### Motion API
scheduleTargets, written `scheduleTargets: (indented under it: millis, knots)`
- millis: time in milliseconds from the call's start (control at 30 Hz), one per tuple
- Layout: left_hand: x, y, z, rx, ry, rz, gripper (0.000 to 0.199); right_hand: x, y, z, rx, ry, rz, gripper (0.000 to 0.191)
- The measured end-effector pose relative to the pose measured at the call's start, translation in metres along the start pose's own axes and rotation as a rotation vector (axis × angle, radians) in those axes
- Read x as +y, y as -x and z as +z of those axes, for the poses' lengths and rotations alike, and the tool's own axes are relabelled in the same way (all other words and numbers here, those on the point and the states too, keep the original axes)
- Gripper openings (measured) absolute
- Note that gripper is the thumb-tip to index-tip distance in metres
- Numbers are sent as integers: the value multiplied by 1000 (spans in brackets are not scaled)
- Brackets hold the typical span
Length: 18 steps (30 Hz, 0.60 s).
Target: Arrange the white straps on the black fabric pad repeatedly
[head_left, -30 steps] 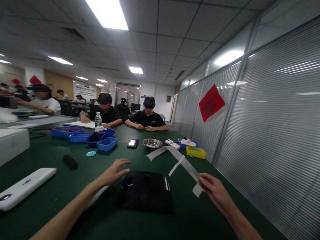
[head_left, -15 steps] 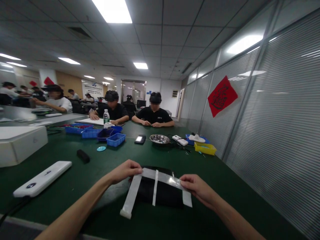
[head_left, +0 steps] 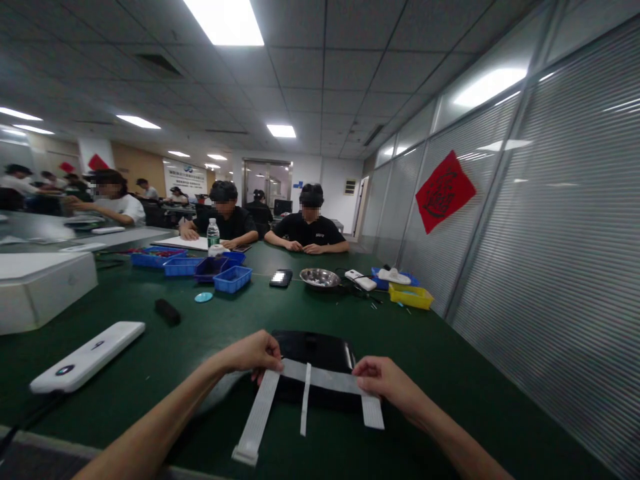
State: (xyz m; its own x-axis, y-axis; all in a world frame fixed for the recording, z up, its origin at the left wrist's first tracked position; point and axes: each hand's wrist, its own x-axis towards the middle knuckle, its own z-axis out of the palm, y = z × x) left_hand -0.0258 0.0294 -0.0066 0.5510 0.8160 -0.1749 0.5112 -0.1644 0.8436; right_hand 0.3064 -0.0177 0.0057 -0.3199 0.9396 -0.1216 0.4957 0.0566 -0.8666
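Observation:
A whitish flat ribbon cable (head_left: 323, 377), with a long left leg, a thin middle strip and a short right leg, stretches between my hands. My left hand (head_left: 257, 352) pinches its upper left corner, thumb and fingers closed. At the upper right corner, my right hand (head_left: 377, 377) grips the cable the same way. Just behind and beneath it lies a black glossy object (head_left: 313, 348) with a rounded edge, on the green table (head_left: 210, 407). The cable covers part of it, so its kind is unclear.
A white power bank (head_left: 90, 357) with a cable lies to the left, near a small black item (head_left: 167, 312). Blue bins (head_left: 233, 279), a metal bowl (head_left: 321, 278) and a yellow bin (head_left: 411, 296) stand farther back. Two people sit across the table.
Both hands have drawn the ribbon cable toward me and lower. More of the black object's far part shows behind it. Both grips on the cable stay closed.

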Motion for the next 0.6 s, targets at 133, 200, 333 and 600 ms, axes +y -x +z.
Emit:
scheduleTargets:
  millis: [133, 200, 333, 600]
  knots:
    - [-5, -4, 0, -4, -53, -24, 38, 1, -2, 1, 8, 34, 2, 24]
    - [-6, -5, -1, 6, -92, -37, 37, 0, -2, 2, 16, 56, 4, 24]
    - [-7, -6, 0, 34, -153, -52, 38, -2, -1, 4, 20, 84, -5, 24]
    - [-2, -3, 1, 92, -290, -46, 37, 10, -7, 6, 47, 147, -84, 26]
